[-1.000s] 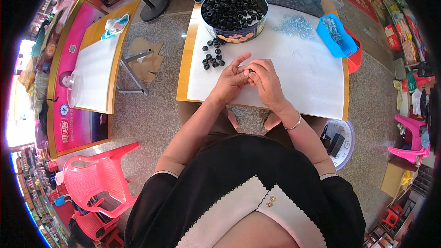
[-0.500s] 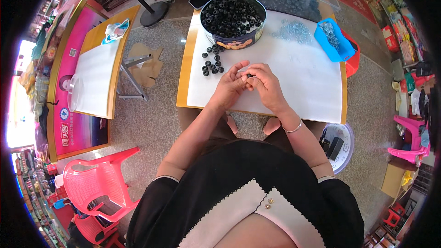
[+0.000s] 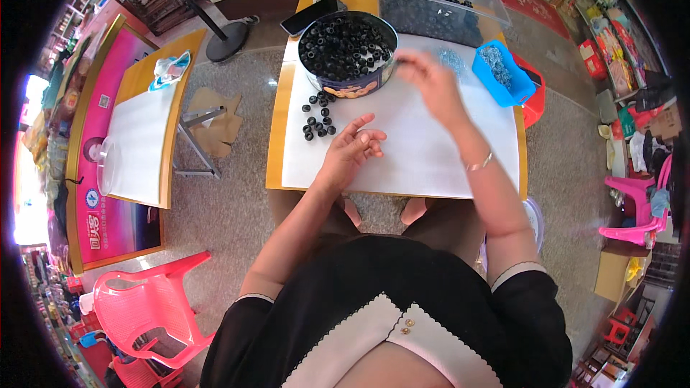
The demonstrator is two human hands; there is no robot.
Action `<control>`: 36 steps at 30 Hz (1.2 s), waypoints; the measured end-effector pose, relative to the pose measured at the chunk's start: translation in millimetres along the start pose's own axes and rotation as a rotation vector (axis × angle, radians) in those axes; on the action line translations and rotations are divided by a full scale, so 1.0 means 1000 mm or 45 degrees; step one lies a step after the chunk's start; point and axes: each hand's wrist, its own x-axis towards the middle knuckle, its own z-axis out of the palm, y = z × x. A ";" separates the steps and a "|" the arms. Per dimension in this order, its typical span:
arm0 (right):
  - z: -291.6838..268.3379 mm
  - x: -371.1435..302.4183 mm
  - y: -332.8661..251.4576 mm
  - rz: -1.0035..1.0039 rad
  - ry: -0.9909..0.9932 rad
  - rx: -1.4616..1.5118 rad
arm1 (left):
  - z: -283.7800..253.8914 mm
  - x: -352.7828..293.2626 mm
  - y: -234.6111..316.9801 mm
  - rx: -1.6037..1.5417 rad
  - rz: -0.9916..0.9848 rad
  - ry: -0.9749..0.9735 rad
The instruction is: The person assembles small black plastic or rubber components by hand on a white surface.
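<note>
My left hand (image 3: 352,151) hovers over the near part of a white sheet (image 3: 402,165), its fingers loosely bent and apart, with nothing visible in them. My right hand (image 3: 435,86) is raised beside the right rim of a round tin (image 3: 352,89) filled with small black ring-like beads (image 3: 345,43). Motion blurs its fingers, so whether they hold anything cannot be told. A small group of loose black beads (image 3: 318,118) lies left of my left hand, below the tin. Beyond my right hand, small clear bluish pieces (image 3: 451,61) are spread on the sheet.
A blue tray (image 3: 521,92) of clear pieces rests on a red container (image 3: 535,111) at the right table edge. Behind stand a clear plastic box (image 3: 431,18) of black beads and a dark phone (image 3: 313,16). A pink chair (image 3: 144,305) stands at lower left.
My hands have parted. The right one has moved up and away toward the tin's right side; the left has stayed near the front. The black bead seen between them is no longer visible there.
</note>
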 end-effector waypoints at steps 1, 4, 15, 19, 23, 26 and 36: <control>-0.010 0.026 0.006 -0.101 0.121 -0.101 | 0.000 0.000 0.000 0.002 0.009 0.002; -0.045 0.102 0.033 -0.140 0.385 -0.328 | 0.001 0.001 -0.001 -0.027 -0.007 -0.011; -0.026 0.113 0.035 -0.235 0.045 -0.525 | 0.001 -0.002 0.000 -0.151 -0.048 0.014; -0.027 0.062 0.060 -0.047 -0.153 -0.720 | 0.005 -0.001 0.002 -0.085 -0.071 0.023; -0.025 0.032 0.091 0.095 -0.171 -0.771 | 0.006 0.000 0.003 -0.098 -0.086 0.034; -0.017 0.020 0.106 -0.023 -0.124 -0.967 | 0.003 0.001 0.000 -0.096 -0.075 0.025; -0.011 0.022 0.074 -0.146 -0.010 -0.924 | 0.004 0.000 0.000 -0.088 -0.071 0.019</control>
